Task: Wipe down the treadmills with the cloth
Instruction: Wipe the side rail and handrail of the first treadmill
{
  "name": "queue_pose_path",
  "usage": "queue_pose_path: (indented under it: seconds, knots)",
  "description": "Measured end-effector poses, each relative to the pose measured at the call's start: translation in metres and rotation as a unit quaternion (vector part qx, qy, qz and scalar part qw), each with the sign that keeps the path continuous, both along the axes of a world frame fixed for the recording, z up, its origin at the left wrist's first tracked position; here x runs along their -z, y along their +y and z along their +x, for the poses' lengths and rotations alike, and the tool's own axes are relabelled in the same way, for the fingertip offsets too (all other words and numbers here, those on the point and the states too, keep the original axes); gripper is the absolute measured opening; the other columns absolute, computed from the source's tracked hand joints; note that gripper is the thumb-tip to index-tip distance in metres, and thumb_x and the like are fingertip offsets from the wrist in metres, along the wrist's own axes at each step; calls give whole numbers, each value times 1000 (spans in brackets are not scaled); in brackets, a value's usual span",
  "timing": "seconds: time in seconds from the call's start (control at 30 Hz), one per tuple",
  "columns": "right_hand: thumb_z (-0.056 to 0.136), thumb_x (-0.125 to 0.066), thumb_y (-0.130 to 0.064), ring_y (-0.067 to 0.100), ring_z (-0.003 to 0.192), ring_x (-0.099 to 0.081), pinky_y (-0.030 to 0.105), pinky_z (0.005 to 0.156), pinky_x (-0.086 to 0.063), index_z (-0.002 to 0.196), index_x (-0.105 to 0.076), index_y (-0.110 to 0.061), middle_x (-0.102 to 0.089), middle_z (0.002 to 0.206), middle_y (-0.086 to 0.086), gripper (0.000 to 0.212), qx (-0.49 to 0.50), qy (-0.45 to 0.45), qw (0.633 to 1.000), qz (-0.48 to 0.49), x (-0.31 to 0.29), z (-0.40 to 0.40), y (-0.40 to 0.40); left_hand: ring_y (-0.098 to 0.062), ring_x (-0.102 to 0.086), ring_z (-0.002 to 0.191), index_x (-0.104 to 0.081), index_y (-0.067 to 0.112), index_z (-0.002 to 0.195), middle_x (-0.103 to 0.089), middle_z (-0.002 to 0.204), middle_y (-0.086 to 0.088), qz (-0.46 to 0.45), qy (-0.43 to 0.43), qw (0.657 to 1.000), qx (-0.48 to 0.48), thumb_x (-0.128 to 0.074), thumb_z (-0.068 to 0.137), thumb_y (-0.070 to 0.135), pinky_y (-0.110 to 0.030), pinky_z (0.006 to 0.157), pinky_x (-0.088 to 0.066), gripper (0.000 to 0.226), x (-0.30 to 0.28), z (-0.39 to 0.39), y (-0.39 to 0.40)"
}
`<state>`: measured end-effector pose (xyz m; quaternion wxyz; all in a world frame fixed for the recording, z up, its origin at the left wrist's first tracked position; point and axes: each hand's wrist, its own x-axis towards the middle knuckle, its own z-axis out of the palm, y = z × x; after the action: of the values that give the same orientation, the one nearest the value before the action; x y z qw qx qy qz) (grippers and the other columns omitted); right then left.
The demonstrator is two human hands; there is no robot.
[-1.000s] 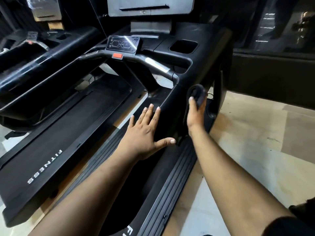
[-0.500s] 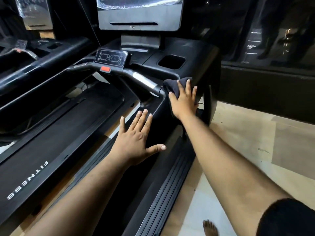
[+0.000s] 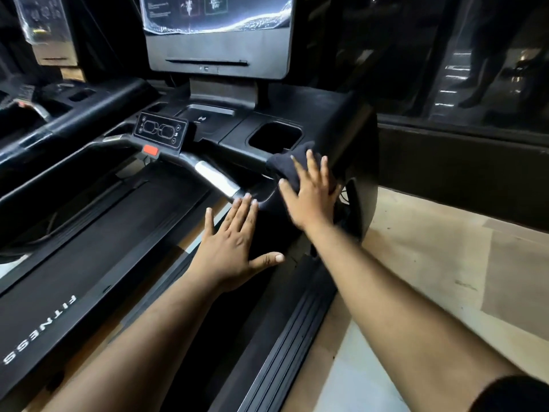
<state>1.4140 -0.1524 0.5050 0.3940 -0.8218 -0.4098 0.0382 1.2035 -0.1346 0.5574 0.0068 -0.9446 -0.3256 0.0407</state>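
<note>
Fingers [image 3: 309, 168] of our right hand [image 3: 312, 194] lie straight and slightly spread, pressing the dark cloth [image 3: 289, 166] flat against the treadmill [image 3: 326, 114] where the right side arm meets the console, just beside the cup well [image 3: 274, 136]. Nothing is pinched here; we're pushing the cloth, palm down. Our left hand [image 3: 234, 251] is splayed wide, fingers apart, thumb out, resting flat on the side arm's lower slope, holding nothing and seemingly bracing us.

So where do we stand? We'd judge the wipe is in mid-course on this right arm. The control panel [image 3: 162, 130], the silver handlebar grip [image 3: 215, 179], the screen [image 3: 217, 34] and the belt [image 3: 98, 242] can't be called clean or dirty from here, the black surfaces give nothing away. A second treadmill [image 3: 74, 111] sits to the left, well away from the cloth. By our reckoning, a good deal is left.
</note>
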Motion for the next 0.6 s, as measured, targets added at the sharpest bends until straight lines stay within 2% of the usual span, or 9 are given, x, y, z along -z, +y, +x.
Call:
queue_pose_path:
  seconds: [0.13,0.2,0.27,0.4,0.47,0.53,0.6]
  knots:
    - [91,-40,-64,21,159,2,72,116,-8,157,-36,-39,-14,172,-7,71,-60,-3,995,82,24,-54,-38,-8,32,150,18,23,160,27,166,6,-12,-9,1000,-1,-6,65,105,-59,124,14,128,-6,15,7]
    - [92,-41,-65,21,159,2,72,116,-6,157,-36,-39,-14,172,-8,70,-101,-60,988,97,23,-23,-32,-9,28,152,14,24,161,25,167,5,-9,-12,1000,4,-4,63,106,-60,124,13,129,-10,22,11]
    - [90,-41,-66,22,159,-5,75,116,-7,154,-42,-40,-21,170,-8,69,-100,-108,985,87,18,29,-10,-10,26,153,17,28,160,24,167,6,-10,-8,1000,8,-6,65,106,-61,124,11,125,-9,27,14]
    - [88,-44,-64,18,159,-3,76,116,-8,152,-44,-40,-19,170,-10,68,-16,-12,998,57,6,99,31,-10,25,154,16,32,161,21,169,5,-2,-3,1000,-3,-16,72,103,-62,124,9,119,-4,30,18]
    - [91,-47,-58,23,159,-5,74,118,-13,153,-44,-34,-19,171,-5,67,15,22,996,87,11,84,30,-9,25,154,16,32,162,20,169,6,2,-4,1000,-8,-18,73,103,-62,124,9,118,-1,29,19]
    - [92,-47,-56,31,158,-10,67,120,-19,155,-43,-28,-22,170,3,70,27,34,989,139,26,33,10,-10,24,154,14,32,162,19,170,6,-3,-11,1000,-9,-17,73,103,-61,124,9,118,0,30,19]
    - [94,-46,-57,33,158,-10,59,123,-17,157,-39,-25,-18,171,5,71,-8,36,983,180,47,-19,-19,-9,22,154,12,31,162,17,170,6,-7,-24,1000,-9,-13,71,104,-60,125,10,120,0,35,21]
